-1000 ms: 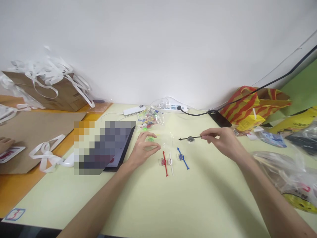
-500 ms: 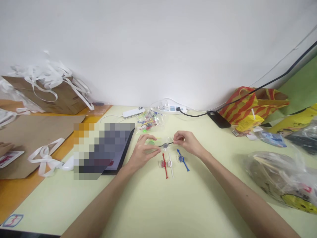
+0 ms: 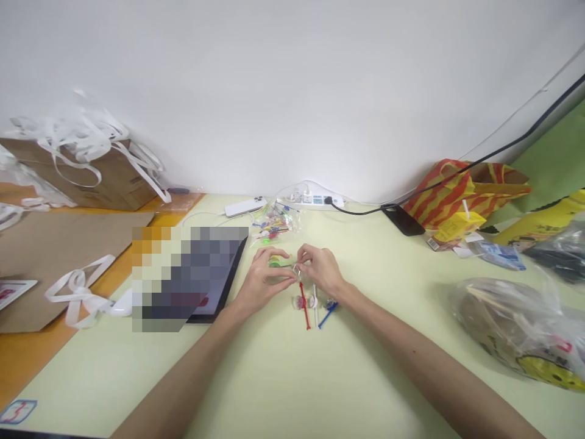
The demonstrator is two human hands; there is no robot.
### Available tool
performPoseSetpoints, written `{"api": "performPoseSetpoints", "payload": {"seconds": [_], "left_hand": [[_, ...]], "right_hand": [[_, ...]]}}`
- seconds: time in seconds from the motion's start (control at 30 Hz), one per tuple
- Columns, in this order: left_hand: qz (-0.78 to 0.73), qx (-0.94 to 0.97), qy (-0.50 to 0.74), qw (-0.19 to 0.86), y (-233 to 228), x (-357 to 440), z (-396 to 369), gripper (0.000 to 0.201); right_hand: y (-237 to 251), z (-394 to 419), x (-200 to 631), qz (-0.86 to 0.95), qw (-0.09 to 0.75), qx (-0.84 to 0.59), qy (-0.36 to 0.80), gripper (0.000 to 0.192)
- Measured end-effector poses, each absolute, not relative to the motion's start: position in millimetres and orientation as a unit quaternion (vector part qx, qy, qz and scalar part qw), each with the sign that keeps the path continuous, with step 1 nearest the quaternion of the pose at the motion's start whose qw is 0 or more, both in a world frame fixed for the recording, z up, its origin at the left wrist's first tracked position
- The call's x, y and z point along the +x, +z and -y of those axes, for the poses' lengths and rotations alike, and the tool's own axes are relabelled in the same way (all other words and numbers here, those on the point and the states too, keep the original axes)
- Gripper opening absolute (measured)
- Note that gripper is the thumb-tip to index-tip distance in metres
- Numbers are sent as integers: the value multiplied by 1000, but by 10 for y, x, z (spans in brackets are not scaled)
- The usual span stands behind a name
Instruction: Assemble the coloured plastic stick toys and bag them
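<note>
Between my two hands is a small clear round piece with a dark thin rod (image 3: 296, 272), largely covered by fingers. My left hand (image 3: 265, 280) pinches it from the left with thumb and forefinger. From the right, my right hand (image 3: 320, 266) closes its fingertips on the same piece, close to the left fingers. Just below on the table lie a red arrow spinner (image 3: 305, 311), a white one (image 3: 315, 310) and a blue one (image 3: 328, 314), partly under my right hand. A green and yellow piece (image 3: 275, 261) shows behind my left fingers.
A clear bag of colourful small parts (image 3: 278, 222) lies behind my hands, by a power strip (image 3: 320, 200). To the left is a tablet (image 3: 219, 286), partly blurred. A phone (image 3: 403, 219), juice box (image 3: 459, 228) and plastic-wrapped bundle (image 3: 512, 329) stand at right.
My right hand has moved left, up against the left fingers, and the dark rod is now mostly hidden. The blue arrow spinner's visible arm now slants the other way.
</note>
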State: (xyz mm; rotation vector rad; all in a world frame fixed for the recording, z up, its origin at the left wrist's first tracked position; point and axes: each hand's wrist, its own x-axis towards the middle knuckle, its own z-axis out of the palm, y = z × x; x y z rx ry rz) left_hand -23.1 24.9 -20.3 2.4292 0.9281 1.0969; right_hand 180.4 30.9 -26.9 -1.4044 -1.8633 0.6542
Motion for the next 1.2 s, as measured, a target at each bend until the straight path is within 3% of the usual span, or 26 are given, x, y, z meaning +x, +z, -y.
{"api": "performPoseSetpoints", "payload": {"seconds": [0.13,0.3,0.47,0.57,0.8,1.03,1.2], "left_hand": [[-335,846,382,162,-221,-240,-260,5],[-343,845,370,177,-224,-234,-249,4],[-347,845,367,175,-233,-227,-251,3],[-345,847,366,169,-235,-227,-260,4],[-340,852,361,165,-238,-227,-284,8],[-336,856,358,164,-230,-210,-279,8],[-336,855,360,161,-218,-199,-271,8]], "right_hand": [[-115,-290,1984,734,346,-515,277,5],[35,48,2386,729,353,-542,224,17],[-63,485,2592,760,226,-520,317,35],[-101,620,2578,784,174,-513,303,41],[-32,647,2581,849,121,-474,199,20],[-7,661,2818,839,105,-520,117,36],[-85,626,2875,804,90,-572,136,11]]}}
